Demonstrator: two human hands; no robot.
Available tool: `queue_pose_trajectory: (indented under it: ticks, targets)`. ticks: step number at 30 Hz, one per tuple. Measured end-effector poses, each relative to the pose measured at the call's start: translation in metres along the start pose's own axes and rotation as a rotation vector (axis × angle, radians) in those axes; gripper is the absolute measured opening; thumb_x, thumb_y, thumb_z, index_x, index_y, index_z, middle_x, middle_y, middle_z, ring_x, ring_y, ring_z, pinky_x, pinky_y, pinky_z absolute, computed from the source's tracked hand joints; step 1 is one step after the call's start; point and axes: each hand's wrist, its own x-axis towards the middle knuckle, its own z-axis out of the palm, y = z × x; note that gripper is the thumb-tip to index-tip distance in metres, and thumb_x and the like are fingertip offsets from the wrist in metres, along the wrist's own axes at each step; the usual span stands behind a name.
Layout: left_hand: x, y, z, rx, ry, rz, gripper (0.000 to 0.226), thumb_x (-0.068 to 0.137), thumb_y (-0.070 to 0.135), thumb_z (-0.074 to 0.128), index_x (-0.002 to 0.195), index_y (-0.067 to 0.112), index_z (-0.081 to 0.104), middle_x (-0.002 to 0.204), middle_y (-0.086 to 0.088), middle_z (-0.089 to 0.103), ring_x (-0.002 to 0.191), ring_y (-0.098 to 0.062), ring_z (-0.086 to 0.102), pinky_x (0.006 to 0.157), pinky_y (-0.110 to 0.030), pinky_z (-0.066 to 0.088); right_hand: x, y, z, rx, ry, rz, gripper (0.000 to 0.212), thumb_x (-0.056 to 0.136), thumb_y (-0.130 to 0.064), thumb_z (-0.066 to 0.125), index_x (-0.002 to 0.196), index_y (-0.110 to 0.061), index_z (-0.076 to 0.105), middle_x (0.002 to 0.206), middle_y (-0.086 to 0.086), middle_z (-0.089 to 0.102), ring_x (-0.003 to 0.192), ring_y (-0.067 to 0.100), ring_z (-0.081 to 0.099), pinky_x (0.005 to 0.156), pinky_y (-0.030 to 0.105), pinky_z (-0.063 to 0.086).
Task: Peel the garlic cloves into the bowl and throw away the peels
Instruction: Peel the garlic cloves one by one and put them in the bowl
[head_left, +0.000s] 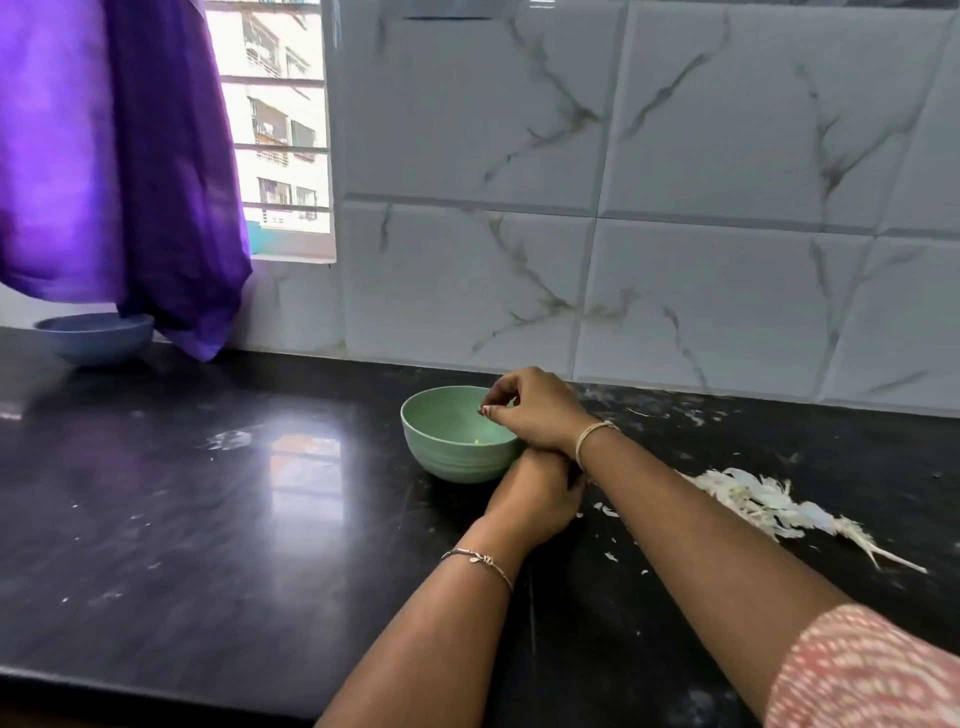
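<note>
A: Far left?
B: Blue bowl on the black counter, purple curtain hanging down onto it.
A: Task bowl?
B: Green bowl, mid-counter. One small pale bit inside, too small to call a clove.
A: Hands?
B: Your left hand is just beside the bowl's near right side. Its fingers curl under and are hidden, so can't tell if it grips anything. Your right hand is above the rim, fingertips drawn together; can't tell what's between them.
A: Peels?
B: White garlic peels heaped right of your right forearm, with flakes scattered nearby.
</note>
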Motion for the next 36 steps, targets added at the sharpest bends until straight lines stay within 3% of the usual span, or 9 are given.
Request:
queue_pose_trajectory:
  ticks: [5,8,10,13,16,19,26,31,36]
  targets:
    - [0.004,0.001,0.003,0.027,-0.013,0.012,0.024,0.092,0.013,0.054,0.112,0.004,0.065,0.113,-0.020,0.066,0.105,-0.038,0.060,0.089,-0.045,0.050,0.001,0.011,-0.007,0.170,-0.068,-0.013,0.021,0.097,-0.030,0.057,0.100,-0.019,0.075,0.106,-0.001,0.073,0.102,0.013,0.064,0.097,0.036,0.048]
    - [0.004,0.001,0.000,0.051,0.013,0.007,0.021,0.091,0.025,0.061,0.102,0.008,0.068,0.104,-0.015,0.070,0.097,-0.033,0.064,0.083,-0.041,0.052,-0.016,0.017,-0.022,0.507,-0.046,0.062,0.043,0.102,-0.039,0.043,0.091,-0.015,0.076,0.090,-0.004,0.070,0.077,0.002,0.058,0.078,0.022,0.046]
    - [0.004,0.003,-0.001,0.071,0.021,0.009,0.024,0.086,0.035,0.070,0.085,0.012,0.065,0.089,-0.009,0.070,0.084,-0.027,0.065,0.074,-0.037,0.052,-0.032,0.030,-0.038,0.533,0.004,0.079,0.053,0.102,-0.043,0.038,0.079,-0.012,0.075,0.079,-0.004,0.071,0.062,-0.003,0.055,0.064,0.014,0.043]
    - [0.007,0.002,0.000,0.069,0.023,-0.005,0.032,0.078,0.037,0.079,0.071,0.021,0.051,0.074,0.001,0.063,0.069,-0.017,0.059,0.068,-0.032,0.050,-0.061,0.065,-0.061,0.456,0.055,0.042,0.040,0.095,-0.035,0.056,0.071,-0.005,0.067,0.066,0.000,0.065,0.054,-0.005,0.054,0.060,0.011,0.042]
    - [0.010,0.004,0.003,-0.013,-0.010,0.023,0.024,0.077,0.021,0.081,0.080,0.019,0.057,0.078,0.003,0.065,0.058,0.001,0.053,0.067,-0.022,0.049,-0.089,0.104,-0.081,0.295,-0.025,0.052,0.021,0.079,-0.024,0.079,0.078,-0.006,0.069,0.070,0.001,0.067,0.064,0.004,0.059,0.065,0.019,0.049]
    - [0.008,0.011,0.003,-0.105,-0.109,0.044,0.019,0.077,0.016,0.081,0.088,0.018,0.066,0.079,0.004,0.066,0.055,0.010,0.054,0.063,-0.007,0.044,-0.110,0.129,-0.092,0.261,-0.137,0.042,0.012,0.076,-0.015,0.082,0.085,-0.016,0.073,0.081,-0.001,0.074,0.076,0.014,0.066,0.073,0.026,0.053]
    - [0.002,0.018,0.003,-0.032,-0.250,0.018,0.020,0.068,0.033,0.088,0.073,0.038,0.069,0.082,-0.004,0.070,0.074,-0.020,0.064,0.077,-0.033,0.054,-0.130,0.136,-0.075,0.136,-0.273,-0.002,0.015,0.077,-0.017,0.082,0.091,-0.022,0.077,0.073,-0.012,0.067,0.060,-0.007,0.054,0.060,0.007,0.038]
    - [0.003,0.019,0.004,0.016,-0.246,0.024,0.016,0.074,0.028,0.084,0.074,0.036,0.070,0.082,0.001,0.070,0.076,-0.015,0.065,0.077,-0.029,0.053,-0.127,0.131,-0.065,-0.022,-0.191,-0.007,0.008,0.077,-0.033,0.079,0.082,-0.036,0.074,0.081,-0.010,0.067,0.067,0.002,0.056,0.060,0.015,0.038]
    - [0.005,0.016,0.006,0.083,-0.234,0.043,0.009,0.082,0.016,0.075,0.083,0.024,0.070,0.080,0.007,0.070,0.079,-0.015,0.066,0.072,-0.017,0.050,-0.127,0.128,-0.062,-0.095,-0.180,-0.055,0.010,0.081,-0.026,0.074,0.081,-0.034,0.070,0.084,-0.010,0.065,0.071,0.004,0.056,0.063,0.020,0.041]
